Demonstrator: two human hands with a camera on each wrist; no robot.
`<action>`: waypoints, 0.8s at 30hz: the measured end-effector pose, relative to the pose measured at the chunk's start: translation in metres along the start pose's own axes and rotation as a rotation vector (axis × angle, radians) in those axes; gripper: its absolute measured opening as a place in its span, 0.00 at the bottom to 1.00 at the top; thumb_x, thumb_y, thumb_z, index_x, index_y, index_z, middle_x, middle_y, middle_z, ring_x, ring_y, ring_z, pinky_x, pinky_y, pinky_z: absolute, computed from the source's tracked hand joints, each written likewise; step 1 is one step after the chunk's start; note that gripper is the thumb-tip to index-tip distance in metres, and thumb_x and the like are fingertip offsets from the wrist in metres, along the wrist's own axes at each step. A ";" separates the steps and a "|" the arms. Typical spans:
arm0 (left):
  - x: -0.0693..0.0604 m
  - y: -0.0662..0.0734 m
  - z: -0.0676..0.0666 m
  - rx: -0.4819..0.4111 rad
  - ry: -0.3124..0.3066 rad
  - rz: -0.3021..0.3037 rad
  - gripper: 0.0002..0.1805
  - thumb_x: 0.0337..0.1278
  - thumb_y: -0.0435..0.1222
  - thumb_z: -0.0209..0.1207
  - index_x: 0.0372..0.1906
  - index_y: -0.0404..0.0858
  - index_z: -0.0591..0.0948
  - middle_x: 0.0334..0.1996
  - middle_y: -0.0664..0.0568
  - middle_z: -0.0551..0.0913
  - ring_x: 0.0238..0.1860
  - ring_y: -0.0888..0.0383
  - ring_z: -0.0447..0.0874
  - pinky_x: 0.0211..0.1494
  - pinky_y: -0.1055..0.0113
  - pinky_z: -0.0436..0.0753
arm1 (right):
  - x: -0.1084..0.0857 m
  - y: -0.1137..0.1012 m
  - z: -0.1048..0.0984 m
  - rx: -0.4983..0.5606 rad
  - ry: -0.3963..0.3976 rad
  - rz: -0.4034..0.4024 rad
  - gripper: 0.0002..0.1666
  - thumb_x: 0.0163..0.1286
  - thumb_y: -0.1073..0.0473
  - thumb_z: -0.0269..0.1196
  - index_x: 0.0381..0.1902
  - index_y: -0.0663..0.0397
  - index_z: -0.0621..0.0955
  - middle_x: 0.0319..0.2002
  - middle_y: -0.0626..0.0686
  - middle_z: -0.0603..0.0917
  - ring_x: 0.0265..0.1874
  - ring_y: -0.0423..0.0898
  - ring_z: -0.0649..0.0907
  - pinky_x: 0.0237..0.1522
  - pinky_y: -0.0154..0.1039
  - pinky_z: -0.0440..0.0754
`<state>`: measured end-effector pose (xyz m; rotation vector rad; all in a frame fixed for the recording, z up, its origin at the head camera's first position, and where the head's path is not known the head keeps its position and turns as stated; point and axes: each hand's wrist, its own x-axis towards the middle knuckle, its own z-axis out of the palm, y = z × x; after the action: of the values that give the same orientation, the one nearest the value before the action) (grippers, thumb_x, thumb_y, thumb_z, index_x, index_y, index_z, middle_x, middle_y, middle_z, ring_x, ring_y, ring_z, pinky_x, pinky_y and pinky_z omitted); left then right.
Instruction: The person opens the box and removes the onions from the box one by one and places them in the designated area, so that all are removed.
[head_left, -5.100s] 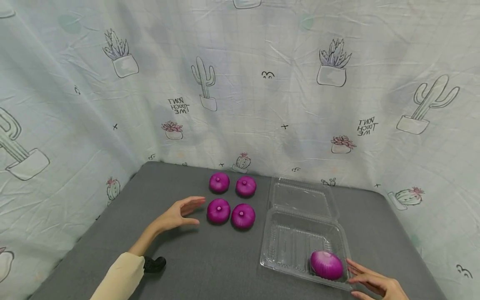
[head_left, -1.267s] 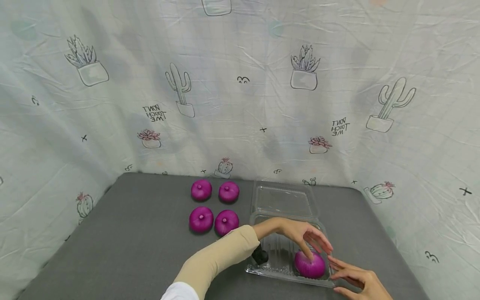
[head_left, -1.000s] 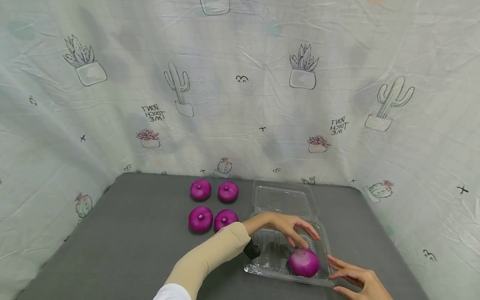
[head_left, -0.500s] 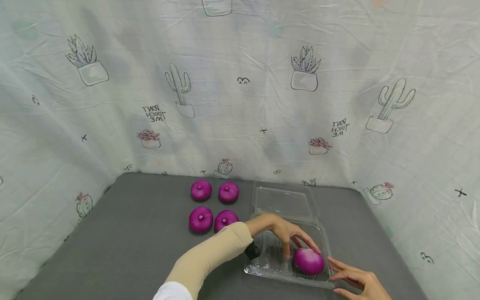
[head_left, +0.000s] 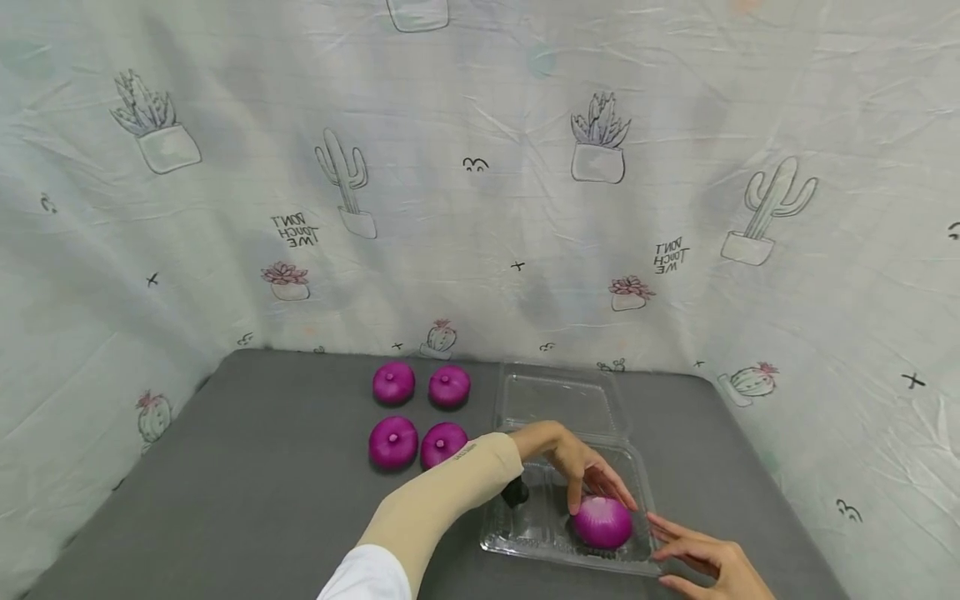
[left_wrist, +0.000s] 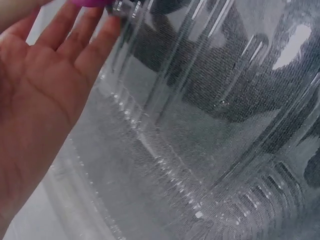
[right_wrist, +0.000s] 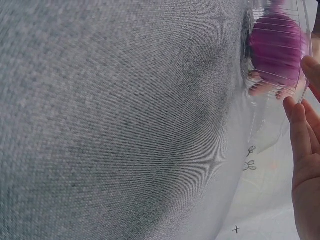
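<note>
My left hand (head_left: 588,469) reaches into a clear plastic clamshell container (head_left: 525,550) and holds a purple onion (head_left: 603,523) near its right end. Its thumb lies on the onion's left side, with the fingers over the far side. In the left wrist view, only a sliver of the onion shows beyond the fingers of the left hand (left_wrist: 50,75). My right hand (head_left: 708,560) touches the container's right edge with fairly straight fingers. The right wrist view shows the onion (right_wrist: 277,47) through the clear wall, beside the right hand (right_wrist: 306,160).
Several purple onions (head_left: 393,442) stand in two rows left of the container; my left sleeve (head_left: 438,500) partly covers one. The container's lid (head_left: 558,400) lies folded back. A grey cloth (head_left: 262,483) covers the table, and a patterned curtain (head_left: 420,275) hangs behind it.
Since the first frame, my left hand has moved from beside the rows into the container. Recently it has shifted and turned the onion slightly there. The right hand stays at the container's edge.
</note>
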<state>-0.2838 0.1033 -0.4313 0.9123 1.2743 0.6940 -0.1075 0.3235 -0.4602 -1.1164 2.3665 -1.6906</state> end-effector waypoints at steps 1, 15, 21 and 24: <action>0.001 -0.001 0.001 -0.018 -0.008 -0.016 0.47 0.45 0.06 0.52 0.73 0.34 0.56 0.73 0.48 0.57 0.68 0.66 0.59 0.65 0.74 0.64 | 0.000 0.000 0.000 0.003 -0.001 -0.005 0.19 0.56 0.80 0.63 0.46 0.69 0.81 0.65 0.44 0.72 0.57 0.36 0.76 0.46 0.31 0.80; 0.001 0.010 0.012 -0.175 0.110 -0.156 0.37 0.54 0.15 0.52 0.69 0.41 0.66 0.51 0.50 0.70 0.45 0.59 0.74 0.41 0.65 0.79 | 0.001 -0.001 0.001 -0.020 -0.003 -0.026 0.19 0.56 0.81 0.63 0.46 0.67 0.81 0.65 0.44 0.72 0.57 0.36 0.76 0.46 0.30 0.80; -0.016 0.019 0.012 -0.172 0.175 -0.067 0.35 0.57 0.21 0.51 0.70 0.45 0.64 0.53 0.53 0.69 0.46 0.57 0.74 0.44 0.60 0.80 | 0.001 0.000 0.000 -0.028 -0.001 -0.036 0.20 0.55 0.81 0.63 0.46 0.68 0.81 0.65 0.43 0.71 0.57 0.35 0.76 0.46 0.29 0.80; -0.026 0.022 0.012 -0.164 0.172 0.040 0.37 0.57 0.21 0.50 0.72 0.47 0.61 0.56 0.56 0.65 0.49 0.57 0.74 0.50 0.53 0.81 | 0.000 0.000 0.000 -0.033 0.000 -0.039 0.20 0.55 0.81 0.63 0.46 0.68 0.81 0.65 0.44 0.72 0.57 0.35 0.76 0.45 0.29 0.80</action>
<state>-0.2760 0.0897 -0.3988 0.7577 1.3312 0.9104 -0.1079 0.3230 -0.4607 -1.1749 2.3965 -1.6701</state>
